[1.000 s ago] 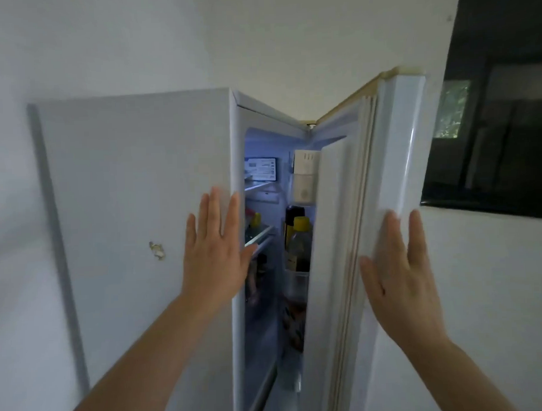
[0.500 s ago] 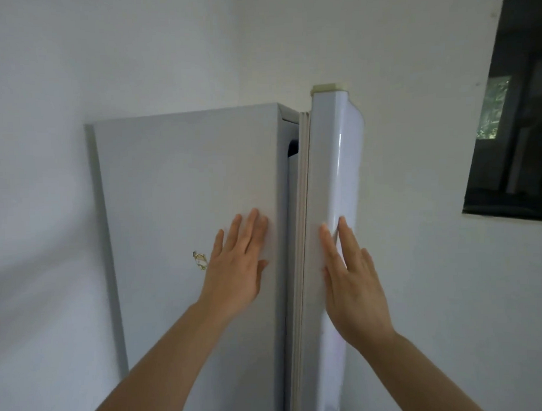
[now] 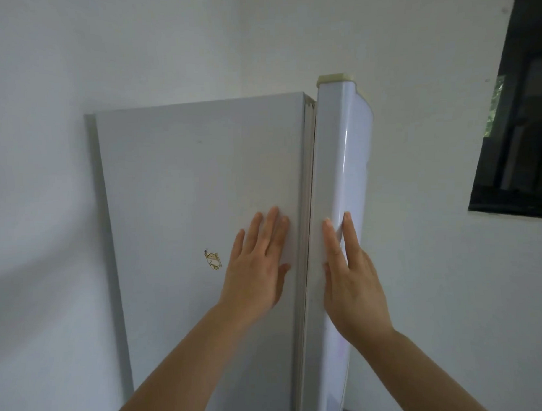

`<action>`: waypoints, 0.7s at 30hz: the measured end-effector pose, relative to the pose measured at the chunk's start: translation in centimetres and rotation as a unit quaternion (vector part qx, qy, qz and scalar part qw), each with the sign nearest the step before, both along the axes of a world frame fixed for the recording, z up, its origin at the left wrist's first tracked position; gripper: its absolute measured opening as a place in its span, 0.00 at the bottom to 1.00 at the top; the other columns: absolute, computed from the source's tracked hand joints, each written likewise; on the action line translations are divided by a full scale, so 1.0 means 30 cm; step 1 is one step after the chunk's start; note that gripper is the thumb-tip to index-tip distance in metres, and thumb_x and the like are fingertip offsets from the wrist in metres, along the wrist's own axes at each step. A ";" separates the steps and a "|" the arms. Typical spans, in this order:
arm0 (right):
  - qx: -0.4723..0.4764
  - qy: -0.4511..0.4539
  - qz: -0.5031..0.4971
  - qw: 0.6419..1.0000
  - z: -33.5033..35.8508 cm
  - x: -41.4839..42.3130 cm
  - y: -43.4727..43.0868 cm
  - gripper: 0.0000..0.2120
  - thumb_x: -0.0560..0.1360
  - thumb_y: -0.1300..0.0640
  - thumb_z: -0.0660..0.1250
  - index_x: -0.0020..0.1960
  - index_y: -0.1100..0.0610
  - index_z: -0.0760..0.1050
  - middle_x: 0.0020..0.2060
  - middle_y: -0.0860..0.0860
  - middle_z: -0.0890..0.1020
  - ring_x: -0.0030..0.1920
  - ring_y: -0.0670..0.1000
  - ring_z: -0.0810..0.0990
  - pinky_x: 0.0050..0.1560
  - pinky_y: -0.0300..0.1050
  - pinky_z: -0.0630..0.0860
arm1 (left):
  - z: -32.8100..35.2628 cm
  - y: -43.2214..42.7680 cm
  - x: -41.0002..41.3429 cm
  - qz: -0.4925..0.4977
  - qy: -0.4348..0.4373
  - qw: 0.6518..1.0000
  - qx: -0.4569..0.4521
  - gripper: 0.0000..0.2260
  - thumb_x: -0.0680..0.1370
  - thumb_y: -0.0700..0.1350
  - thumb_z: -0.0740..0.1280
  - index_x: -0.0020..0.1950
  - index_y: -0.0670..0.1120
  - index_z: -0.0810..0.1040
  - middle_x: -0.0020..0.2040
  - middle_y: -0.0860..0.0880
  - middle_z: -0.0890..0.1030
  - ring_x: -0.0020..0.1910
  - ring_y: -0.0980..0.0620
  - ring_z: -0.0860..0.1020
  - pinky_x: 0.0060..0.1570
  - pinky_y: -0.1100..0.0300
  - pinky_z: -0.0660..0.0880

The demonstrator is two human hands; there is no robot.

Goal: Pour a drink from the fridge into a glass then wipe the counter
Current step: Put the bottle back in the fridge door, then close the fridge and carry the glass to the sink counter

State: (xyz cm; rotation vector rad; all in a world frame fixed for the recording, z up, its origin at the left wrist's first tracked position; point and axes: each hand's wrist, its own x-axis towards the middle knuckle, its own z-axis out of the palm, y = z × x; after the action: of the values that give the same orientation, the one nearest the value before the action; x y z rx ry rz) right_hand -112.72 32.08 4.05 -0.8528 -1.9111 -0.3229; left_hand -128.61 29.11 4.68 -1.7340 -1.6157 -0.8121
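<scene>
— Where's the task at?
— Hard call. Fridge [image 3: 186, 193] sits mid-frame against the wall [image 3: 135, 41], its door [image 3: 339, 172] pressed to the body. I see no gap at the gasket [image 3: 309, 188]. No drink, glass or counter in view, so I can't confirm a pour. I'd log pouring and wiping as not shown done.
— Fridge look?
— White, tall, seen from its side. Glossy door edge right of centre, yellowed cap [image 3: 334, 78] on top, small cartoon sticker [image 3: 212, 259] on the side panel.
— Hands?
— Left hand [image 3: 256, 267] flat on the side panel, right hand [image 3: 349, 282] flat on the door edge, fingers straight, grasping nothing. Dark window [image 3: 521, 119] upper right.
</scene>
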 end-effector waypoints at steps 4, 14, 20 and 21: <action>0.003 0.014 -0.015 1.000 0.004 -0.014 -0.014 0.37 0.68 0.74 0.65 0.73 0.57 0.58 0.72 0.65 0.61 0.60 0.66 0.75 0.57 0.56 0.74 | -0.006 -0.025 -0.021 0.012 0.003 1.000 -0.005 0.35 0.69 0.46 0.73 0.71 0.42 0.61 0.72 0.39 0.68 0.68 0.36 0.69 0.62 0.40 0.68; -0.050 -0.034 -0.026 0.998 -0.098 -0.021 -0.120 0.29 0.68 0.66 0.69 0.67 0.58 0.67 0.72 0.64 0.61 0.68 0.66 0.67 0.62 0.59 0.70 | -0.121 -0.181 -0.072 0.126 -0.028 0.975 -0.180 0.32 0.77 0.49 0.64 0.76 0.43 0.54 0.77 0.42 0.56 0.76 0.40 0.54 0.72 0.44 0.54; -0.099 -0.215 0.040 0.971 -0.282 -0.042 -0.236 0.35 0.55 0.59 0.78 0.60 0.57 0.72 0.62 0.61 0.75 0.61 0.66 0.76 0.52 0.62 0.78 | -0.213 -0.380 -0.051 0.260 -0.076 0.915 -0.300 0.31 0.80 0.52 0.57 0.77 0.46 0.45 0.78 0.45 0.47 0.77 0.43 0.46 0.74 0.46 0.46; -0.115 -0.255 0.048 0.959 -0.306 -0.048 -0.249 0.36 0.52 0.57 0.80 0.58 0.57 0.73 0.59 0.61 0.78 0.57 0.65 0.78 0.49 0.62 0.79 | -0.232 -0.425 -0.045 0.279 -0.091 0.903 -0.315 0.31 0.80 0.52 0.58 0.77 0.46 0.45 0.79 0.45 0.47 0.77 0.43 0.45 0.74 0.46 0.46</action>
State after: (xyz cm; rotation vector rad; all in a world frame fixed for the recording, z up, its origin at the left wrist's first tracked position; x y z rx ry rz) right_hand -114.16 24.62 -5.14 -0.8805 -2.5005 -0.2821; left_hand -129.96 16.35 -2.27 -1.4541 -2.5388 -0.1682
